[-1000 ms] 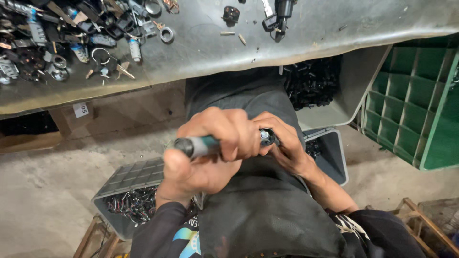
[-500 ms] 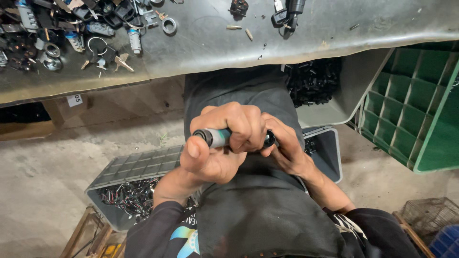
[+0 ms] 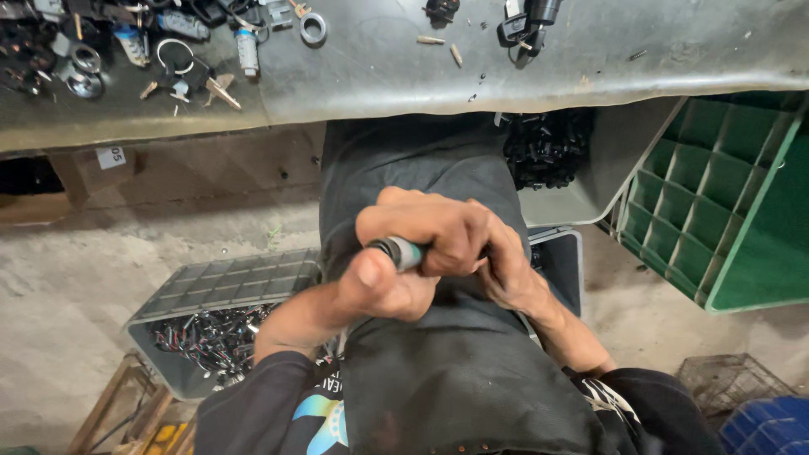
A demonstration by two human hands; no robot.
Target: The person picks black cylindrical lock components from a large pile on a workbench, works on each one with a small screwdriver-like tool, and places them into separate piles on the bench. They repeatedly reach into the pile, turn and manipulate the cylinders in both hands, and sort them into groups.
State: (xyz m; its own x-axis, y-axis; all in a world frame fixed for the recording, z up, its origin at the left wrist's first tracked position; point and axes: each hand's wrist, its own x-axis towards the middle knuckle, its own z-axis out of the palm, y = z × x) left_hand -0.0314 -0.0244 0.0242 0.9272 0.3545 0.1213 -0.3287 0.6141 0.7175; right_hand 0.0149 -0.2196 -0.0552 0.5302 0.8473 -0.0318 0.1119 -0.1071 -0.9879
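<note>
Both hands meet over my lap, below the edge of a grey metal workbench point(image 3: 404, 76). My left hand point(image 3: 404, 253) is wrapped around a small cylindrical tool point(image 3: 396, 250) with a teal body and a black end that pokes out toward the left. My right hand point(image 3: 506, 270) is tucked behind and under the left, its fingers closed around the tool's other end, which is hidden by the hands. Dark trousers and a dark apron lie beneath them.
Keys, rings and small metal parts point(image 3: 160, 50) lie scattered on the bench at upper left. A grey crate point(image 3: 219, 282) of metal parts stands on the floor at left, a tray of black parts point(image 3: 548, 147) under the bench, and a green divided crate point(image 3: 716, 202) at right.
The view has tipped down, so the bench sits higher in frame. My hands stay clasped on the tool and have rotated slightly, the thumb now over its black end.
</note>
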